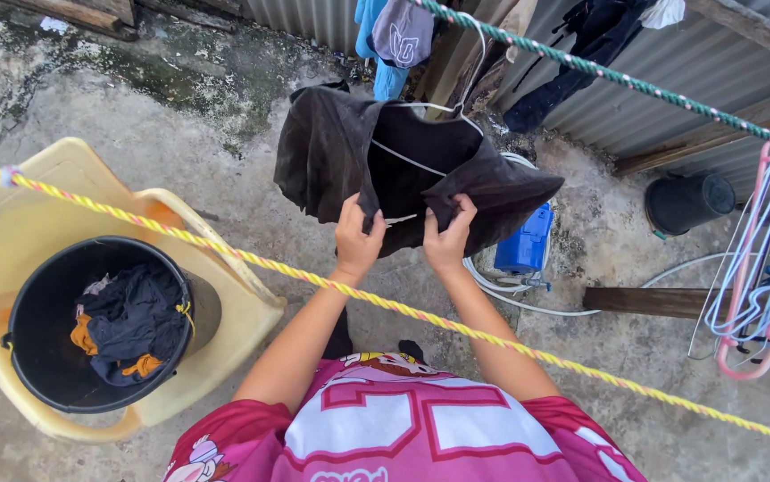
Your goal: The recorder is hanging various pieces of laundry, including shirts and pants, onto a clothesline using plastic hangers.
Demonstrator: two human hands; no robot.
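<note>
Shirt: the person wears a pink and white top (403,428), lowest in the view.
Rope: a yellow and pink rope (385,303) runs slantwise across, in front of both forearms.
Bucket: a black bucket (41,357) holds dark and orange clothes (130,326); it sits on an overturned pale yellow plastic chair (10,223) to the person's left.
Left hand: the left hand (358,239) is closed, fingers pinching the lower edge of the dark garment (331,156).
Right hand: the right hand (447,236) is closed just beside the left, pinching the same hem.
Garment: it hangs in the air in front of the person, above the concrete floor (179,134), on a white wire hanger (429,109) threaded inside.
Hangers: a bunch of pink and pale blue hangers (764,268) dangles at the right.
Green rope: a green speckled rope (617,76) crosses the top right.
Blue object: a blue container (528,245) and white hose (536,308) lie on the floor behind the garment.
Pail: a dark pail (688,201) stands by the corrugated metal wall (599,107).
Far clothes: more clothes (394,40) hang along the wall.
</note>
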